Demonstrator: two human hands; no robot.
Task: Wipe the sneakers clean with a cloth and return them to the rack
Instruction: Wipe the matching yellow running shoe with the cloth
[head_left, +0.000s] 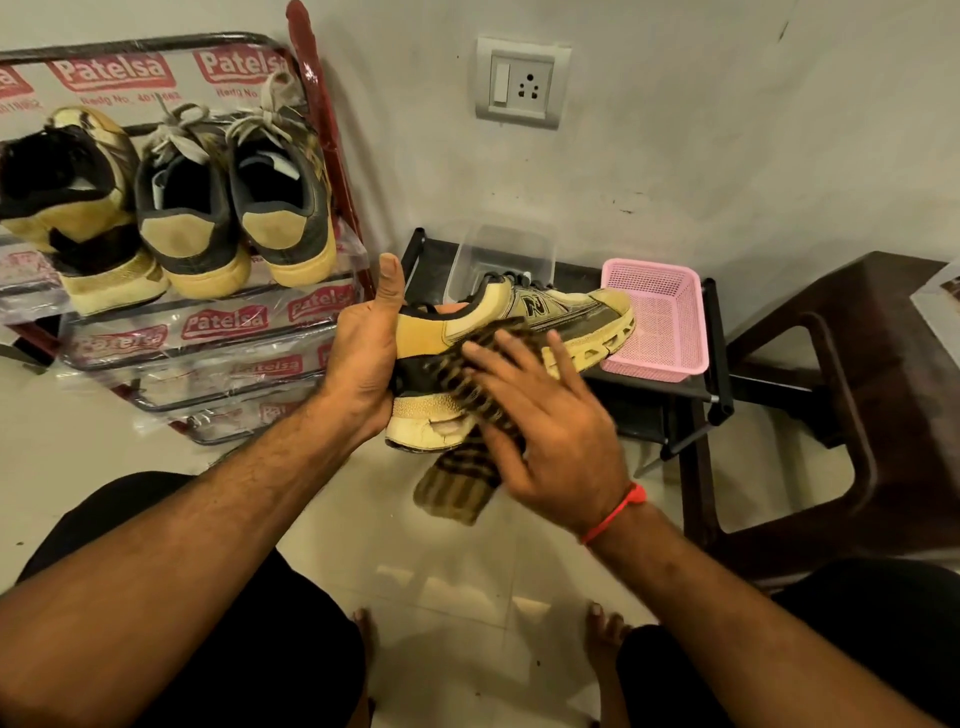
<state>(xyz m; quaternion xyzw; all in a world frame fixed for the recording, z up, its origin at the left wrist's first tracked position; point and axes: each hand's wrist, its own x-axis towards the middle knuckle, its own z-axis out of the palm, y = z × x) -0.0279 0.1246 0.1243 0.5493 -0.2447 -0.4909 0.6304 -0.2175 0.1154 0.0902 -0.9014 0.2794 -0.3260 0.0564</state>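
A yellow and black sneaker (566, 309) is held up in mid-air at the centre, lying on its side with the toe pointing right. My left hand (363, 358) grips its heel, thumb pointing up. My right hand (550, 426) presses a striped brown cloth (467, 467) flat against the sneaker's side, fingers spread. The cloth's loose end hangs below the sole. On the rack (218, 332) at the left stand three other sneakers: one yellow and black (78, 208), two dark with tan heels (187, 218) (283, 208).
A low black stand (711, 358) behind the sneaker carries a pink basket (670, 322) and a clear plastic box (498, 254). A dark brown chair (841, 405) stands at the right. A wall socket (522, 83) is above. My bare feet rest on the tiled floor below.
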